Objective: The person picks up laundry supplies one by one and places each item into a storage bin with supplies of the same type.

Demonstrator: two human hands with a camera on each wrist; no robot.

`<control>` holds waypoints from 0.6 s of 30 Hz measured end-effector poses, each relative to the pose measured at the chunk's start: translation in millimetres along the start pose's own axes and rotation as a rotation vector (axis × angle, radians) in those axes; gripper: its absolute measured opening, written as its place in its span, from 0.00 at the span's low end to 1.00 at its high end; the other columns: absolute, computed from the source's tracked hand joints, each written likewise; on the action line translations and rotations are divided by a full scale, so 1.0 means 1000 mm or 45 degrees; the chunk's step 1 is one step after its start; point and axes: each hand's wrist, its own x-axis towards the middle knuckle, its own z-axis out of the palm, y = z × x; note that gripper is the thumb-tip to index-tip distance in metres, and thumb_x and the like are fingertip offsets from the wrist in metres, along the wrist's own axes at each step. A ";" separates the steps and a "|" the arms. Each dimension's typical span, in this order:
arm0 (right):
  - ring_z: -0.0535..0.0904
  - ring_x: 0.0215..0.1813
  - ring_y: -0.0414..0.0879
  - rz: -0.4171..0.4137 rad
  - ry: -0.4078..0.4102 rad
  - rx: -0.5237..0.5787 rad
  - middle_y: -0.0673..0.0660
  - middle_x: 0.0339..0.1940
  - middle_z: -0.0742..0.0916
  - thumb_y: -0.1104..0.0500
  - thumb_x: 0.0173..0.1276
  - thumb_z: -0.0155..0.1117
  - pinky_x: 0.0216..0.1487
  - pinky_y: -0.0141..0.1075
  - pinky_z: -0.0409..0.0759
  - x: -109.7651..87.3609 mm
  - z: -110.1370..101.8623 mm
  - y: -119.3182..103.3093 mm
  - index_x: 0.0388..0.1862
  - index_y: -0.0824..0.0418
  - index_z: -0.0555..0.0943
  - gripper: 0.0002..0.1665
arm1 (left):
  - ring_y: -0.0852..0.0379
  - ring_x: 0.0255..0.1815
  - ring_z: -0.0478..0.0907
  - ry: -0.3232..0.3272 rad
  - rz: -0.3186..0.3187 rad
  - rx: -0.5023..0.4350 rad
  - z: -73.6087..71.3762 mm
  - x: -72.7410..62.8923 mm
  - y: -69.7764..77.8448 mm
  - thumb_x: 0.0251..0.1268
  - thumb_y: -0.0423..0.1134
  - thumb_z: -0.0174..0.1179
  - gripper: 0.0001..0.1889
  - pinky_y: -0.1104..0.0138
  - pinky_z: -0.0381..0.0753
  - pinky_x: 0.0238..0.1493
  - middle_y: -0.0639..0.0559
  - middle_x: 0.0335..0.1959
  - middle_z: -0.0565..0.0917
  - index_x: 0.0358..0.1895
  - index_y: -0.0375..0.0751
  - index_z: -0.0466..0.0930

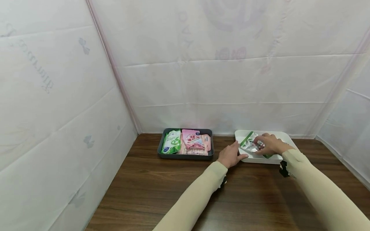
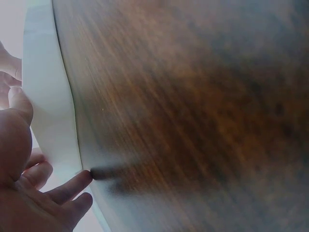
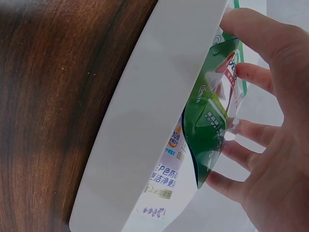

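My right hand (image 1: 270, 144) reaches into the white tray (image 1: 257, 160) and grips a green-and-silver printed pouch (image 1: 250, 143) with spread, bent fingers. In the right wrist view the thumb is at the pouch's upper end, while the fingers touch its crinkled face. Under the pouch (image 3: 207, 116), a white printed pack (image 3: 163, 181) with purple lettering shows inside the tray. At the tray's front left corner, my left hand (image 1: 229, 155) holds the rim, its thumb over the front edge and its fingers along the left side.
To the left on the brown wooden table (image 1: 138, 179) stands a dark grey tray (image 1: 185, 157). It holds a green-and-white pouch (image 1: 172, 141), a pink pouch (image 1: 192, 139) and pale pink packs (image 1: 206, 141) beneath. White sheeting (image 1: 202, 86) hangs behind the table and along both sides.
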 end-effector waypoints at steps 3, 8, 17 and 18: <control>0.68 0.61 0.80 0.002 -0.010 -0.002 0.79 0.65 0.72 0.44 0.62 0.77 0.50 0.79 0.69 0.001 0.001 0.001 0.59 0.59 0.81 0.32 | 0.57 0.71 0.73 -0.007 0.001 -0.007 0.000 0.000 0.000 0.73 0.67 0.53 0.38 0.64 0.80 0.59 0.57 0.80 0.63 0.78 0.50 0.67; 0.68 0.61 0.79 0.019 -0.033 -0.003 0.79 0.65 0.72 0.43 0.62 0.77 0.51 0.79 0.69 0.002 0.000 -0.001 0.59 0.58 0.81 0.32 | 0.57 0.71 0.73 -0.004 -0.001 -0.009 0.001 0.000 -0.001 0.73 0.67 0.53 0.38 0.65 0.80 0.60 0.57 0.80 0.63 0.78 0.51 0.67; 0.68 0.62 0.78 0.039 -0.065 0.001 0.78 0.64 0.72 0.41 0.61 0.76 0.53 0.78 0.68 0.004 0.006 -0.003 0.61 0.59 0.80 0.35 | 0.57 0.68 0.76 0.001 0.003 -0.005 0.000 0.000 -0.001 0.72 0.66 0.54 0.37 0.65 0.81 0.57 0.56 0.80 0.64 0.78 0.51 0.67; 0.68 0.61 0.78 0.033 -0.060 0.001 0.78 0.64 0.72 0.42 0.61 0.76 0.52 0.78 0.69 0.005 0.007 -0.002 0.61 0.59 0.80 0.35 | 0.57 0.68 0.76 0.001 0.002 -0.008 0.000 0.000 -0.001 0.72 0.66 0.55 0.37 0.65 0.81 0.57 0.57 0.80 0.64 0.78 0.51 0.67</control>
